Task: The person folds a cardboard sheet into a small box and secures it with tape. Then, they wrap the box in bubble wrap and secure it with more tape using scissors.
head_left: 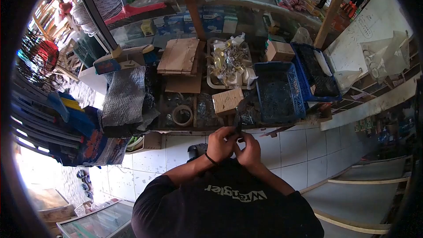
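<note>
Both hands meet in front of my chest, just off the front edge of the workbench. My left hand [221, 144], with a dark band at its wrist, has its fingers bent round a thin dark item [239, 125] too small to identify. Close against it, my right hand [249, 150] pinches the same dark item from the other side. Just beyond the fingers lies a small brown cardboard box [228, 101]. Behind that, a white tray [210, 79] holds a pile of metal and yellowish small parts in clear wrapping.
An empty-looking blue basket [277, 89] stands right of the tray, beside another blue basket [315, 71]. Leftward are a tape roll [182, 115], stacked cardboard [177, 56] and bubble wrap [124, 94]. A wooden post [192, 9] rises behind the bench.
</note>
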`<state>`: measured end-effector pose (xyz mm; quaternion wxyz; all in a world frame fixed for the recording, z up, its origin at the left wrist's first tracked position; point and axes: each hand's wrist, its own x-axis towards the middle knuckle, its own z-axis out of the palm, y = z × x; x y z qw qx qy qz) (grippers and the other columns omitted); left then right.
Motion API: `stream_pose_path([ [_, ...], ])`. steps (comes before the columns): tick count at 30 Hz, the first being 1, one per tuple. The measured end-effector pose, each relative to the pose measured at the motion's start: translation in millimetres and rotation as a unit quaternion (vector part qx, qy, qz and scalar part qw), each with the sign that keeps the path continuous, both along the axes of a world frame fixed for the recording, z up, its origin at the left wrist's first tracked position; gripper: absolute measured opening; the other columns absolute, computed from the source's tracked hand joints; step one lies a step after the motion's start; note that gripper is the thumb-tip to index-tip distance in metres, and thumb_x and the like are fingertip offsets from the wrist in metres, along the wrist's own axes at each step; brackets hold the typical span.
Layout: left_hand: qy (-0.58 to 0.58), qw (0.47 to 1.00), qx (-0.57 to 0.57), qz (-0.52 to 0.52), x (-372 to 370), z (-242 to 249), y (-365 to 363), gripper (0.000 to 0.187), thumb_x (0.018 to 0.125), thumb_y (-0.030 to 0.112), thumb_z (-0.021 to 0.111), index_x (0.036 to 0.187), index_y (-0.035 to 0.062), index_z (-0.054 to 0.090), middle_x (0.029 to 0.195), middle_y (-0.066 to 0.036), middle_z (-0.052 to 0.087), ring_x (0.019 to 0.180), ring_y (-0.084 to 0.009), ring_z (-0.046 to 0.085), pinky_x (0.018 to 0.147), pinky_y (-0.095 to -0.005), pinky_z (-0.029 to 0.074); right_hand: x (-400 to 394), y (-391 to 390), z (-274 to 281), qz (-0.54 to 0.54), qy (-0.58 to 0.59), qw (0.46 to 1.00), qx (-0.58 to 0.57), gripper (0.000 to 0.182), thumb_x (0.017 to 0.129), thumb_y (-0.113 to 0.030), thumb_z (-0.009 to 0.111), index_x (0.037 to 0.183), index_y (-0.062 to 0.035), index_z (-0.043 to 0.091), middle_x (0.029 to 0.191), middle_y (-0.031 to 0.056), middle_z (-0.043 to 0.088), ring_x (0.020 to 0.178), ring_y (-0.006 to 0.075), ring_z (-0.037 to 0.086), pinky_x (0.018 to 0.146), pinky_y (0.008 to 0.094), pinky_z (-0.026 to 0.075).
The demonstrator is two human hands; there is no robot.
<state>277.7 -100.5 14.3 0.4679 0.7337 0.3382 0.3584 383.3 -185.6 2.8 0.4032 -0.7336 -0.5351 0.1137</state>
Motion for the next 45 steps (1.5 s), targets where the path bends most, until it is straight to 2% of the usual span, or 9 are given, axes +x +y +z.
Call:
stream_pose_path([
  [10, 0.058, 0.997, -0.041, -0.041, 1.1, -2.1, -10.6, 0.034, 0.077, 0.006, 0.064, 0.111, 0.0047, 0.057, 0.083, -0.014, 0.065, 0.076, -0.0267, 0.064, 0.065, -0.0333, 0.050, -5.0, -10.1, 5.9, 0.019, 0.098, 0.995, -0.011, 0.023, 0.080, -0.015, 0.063, 0.096, 0.0007, 0.057, 0.085, 0.0159, 0.063, 0.079, 0.0328, 0.063, 0.068, 0.0379, 0.048],
  [13, -0.007, 0.990, -0.028, -0.137, -2.3, 6.0, -18.5, 0.039, 0.077, 0.009, 0.066, 0.114, 0.0048, 0.054, 0.091, -0.014, 0.065, 0.084, -0.0275, 0.063, 0.071, -0.0343, 0.050, -4.0, -14.5, 12.3, 0.016, 0.202, 0.978, 0.046, 0.021, 0.086, -0.017, 0.058, 0.096, 0.0015, 0.057, 0.083, 0.0152, 0.064, 0.078, 0.0268, 0.064, 0.068, 0.0349, 0.048],
  [18, -0.076, 0.994, 0.057, -0.053, -13.6, -25.9, -6.4, 0.051, 0.075, 0.004, 0.068, 0.122, 0.0040, 0.047, 0.117, -0.014, 0.054, 0.102, -0.0275, 0.056, 0.084, -0.0364, 0.046, 19.0, -21.8, 4.5, -0.061, 0.218, 0.974, -0.005, 0.023, 0.091, -0.020, 0.054, 0.098, 0.0015, 0.057, 0.074, 0.0103, 0.061, 0.067, 0.0174, 0.057, 0.062, 0.0323, 0.044],
  [20, -0.066, 0.997, 0.039, 0.021, -9.8, -43.5, 14.2, 0.057, 0.076, -0.001, 0.066, 0.127, 0.0055, 0.042, 0.129, -0.012, 0.046, 0.103, -0.0250, 0.054, 0.085, -0.0361, 0.047, 29.1, -30.2, 11.1, -0.016, 0.288, 0.957, -0.043, 0.021, 0.092, -0.019, 0.052, 0.097, 0.0010, 0.057, 0.077, 0.0069, 0.057, 0.069, 0.0158, 0.052, 0.064, 0.0282, 0.041],
  [27, -0.057, 0.974, -0.083, -0.202, -15.6, -26.1, 81.0, 0.101, 0.069, 0.008, 0.076, 0.143, 0.0077, 0.009, 0.144, -0.014, 0.026, 0.135, -0.0241, 0.023, 0.099, -0.0395, 0.037, 38.9, -44.2, 103.6, 0.189, 0.186, 0.963, 0.055, 0.019, 0.087, -0.016, 0.059, 0.094, 0.0016, 0.059, 0.090, 0.0114, 0.056, 0.084, 0.0208, 0.056, 0.074, 0.0311, 0.043],
  [30, -0.202, 0.929, -0.076, -0.301, 1.5, -6.6, 82.6, 0.074, 0.073, 0.006, 0.068, 0.138, 0.0070, 0.031, 0.130, -0.015, 0.045, 0.123, -0.0250, 0.041, 0.096, -0.0426, 0.041, 44.7, -57.7, 122.1, 0.155, 0.144, 0.976, 0.043, 0.018, 0.082, -0.014, 0.064, 0.092, 0.0013, 0.060, 0.087, 0.0118, 0.058, 0.081, 0.0216, 0.058, 0.072, 0.0312, 0.045],
  [33, -0.112, 0.910, -0.136, -0.376, 4.4, -6.0, 90.7, 0.042, 0.075, 0.008, 0.064, 0.116, 0.0013, 0.054, 0.108, -0.013, 0.059, 0.105, -0.0231, 0.055, 0.089, -0.0371, 0.044, 58.1, -65.7, 112.0, 0.060, 0.138, 0.987, 0.047, 0.018, 0.078, -0.011, 0.069, 0.089, 0.0012, 0.062, 0.085, 0.0123, 0.063, 0.079, 0.0224, 0.061, 0.071, 0.0319, 0.047],
  [37, -0.138, 0.947, -0.172, -0.233, 6.2, -0.4, 68.6, 0.014, 0.080, 0.010, 0.067, 0.087, -0.0018, 0.064, 0.079, -0.004, 0.060, 0.076, -0.0124, 0.054, 0.071, -0.0261, 0.044, 74.8, -71.9, 110.2, -0.031, 0.020, 0.993, 0.110, 0.016, 0.074, -0.004, 0.070, 0.085, 0.0022, 0.061, 0.079, 0.0124, 0.061, 0.072, 0.0223, 0.060, 0.065, 0.0303, 0.046],
  [45, 0.016, 0.984, 0.060, -0.165, -1.8, 76.3, 35.2, 0.037, 0.078, 0.012, 0.069, 0.060, -0.0023, 0.040, 0.059, -0.006, 0.040, 0.059, -0.0146, 0.040, 0.053, -0.0321, 0.035, 118.5, -80.1, 83.3, -0.073, 0.034, 0.993, 0.081, 0.015, 0.075, -0.004, 0.070, 0.083, 0.0035, 0.059, 0.079, 0.0131, 0.061, 0.068, 0.0248, 0.060, 0.061, 0.0311, 0.047],
])
